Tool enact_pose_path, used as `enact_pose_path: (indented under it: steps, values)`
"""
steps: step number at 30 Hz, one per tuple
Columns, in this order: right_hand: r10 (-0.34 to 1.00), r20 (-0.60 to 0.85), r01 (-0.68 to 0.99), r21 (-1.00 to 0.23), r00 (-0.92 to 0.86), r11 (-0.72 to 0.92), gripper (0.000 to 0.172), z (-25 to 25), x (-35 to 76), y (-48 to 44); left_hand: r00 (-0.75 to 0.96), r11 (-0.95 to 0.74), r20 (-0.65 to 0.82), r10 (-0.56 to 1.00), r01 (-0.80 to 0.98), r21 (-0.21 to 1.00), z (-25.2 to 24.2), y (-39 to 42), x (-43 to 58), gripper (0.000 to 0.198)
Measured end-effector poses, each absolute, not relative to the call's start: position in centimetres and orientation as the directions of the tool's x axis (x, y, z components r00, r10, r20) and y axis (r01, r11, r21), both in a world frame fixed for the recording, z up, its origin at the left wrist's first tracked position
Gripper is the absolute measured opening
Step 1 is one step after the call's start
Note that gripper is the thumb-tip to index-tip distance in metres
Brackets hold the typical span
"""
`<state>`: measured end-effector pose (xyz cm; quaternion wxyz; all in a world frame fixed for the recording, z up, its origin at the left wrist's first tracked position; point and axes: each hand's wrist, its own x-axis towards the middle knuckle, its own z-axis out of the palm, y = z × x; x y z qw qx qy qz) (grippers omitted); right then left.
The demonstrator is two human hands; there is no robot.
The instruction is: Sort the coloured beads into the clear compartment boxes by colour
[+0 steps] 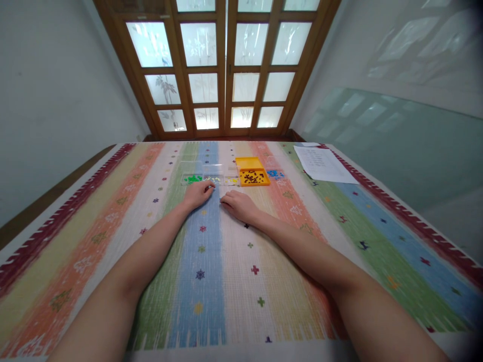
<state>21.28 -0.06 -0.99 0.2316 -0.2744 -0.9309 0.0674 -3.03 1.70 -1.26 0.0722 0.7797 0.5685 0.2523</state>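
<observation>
My left hand rests on the cloth just in front of the clear boxes, its fingers curled and the thumb close to the index finger. To its right, a small gap away, my right hand lies with fingers bent together and pointing left. Whatever either hand holds, if anything, is too small to make out. Beyond the hands stand small boxes in a row: green pieces, whitish pieces, yellow pieces, an open orange-yellow box of dark brown pieces, and blue pieces.
A striped, patterned cloth covers the table. Sheets of printed paper lie at the back right. Behind the table is a wooden door with glass panes; a glass board leans by the right wall.
</observation>
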Motion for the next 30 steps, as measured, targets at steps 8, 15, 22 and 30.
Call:
enact_pose_path:
  steps: [8, 15, 22, 30]
  values:
    - [0.827, 0.530, 0.542, -0.647, -0.186, 0.536, 0.018, -1.2, 25.6, 5.8, 0.310, -0.400, 0.276, 0.910, 0.832, 0.384, -1.3, 1.7, -3.0, 0.026]
    - [0.882, 0.469, 0.474, -0.789, 0.055, 0.390, 0.027, -2.2, 28.7, 9.2, 0.311, -0.391, 0.255, 0.916, 0.835, 0.386, -1.1, 1.5, -2.8, 0.029]
    - [0.887, 0.462, 0.417, -0.808, 0.009, 0.417, 0.022, -1.5, 27.5, 7.9, 0.317, -0.398, 0.252, 0.914, 0.822, 0.407, -1.0, 1.5, -2.8, 0.028]
    - [0.878, 0.386, 0.238, -0.859, -0.282, 0.454, 0.017, -1.1, 24.5, 4.6, 0.218, -0.379, 0.359, 0.908, 0.792, 0.478, -0.5, 1.0, -1.6, 0.025]
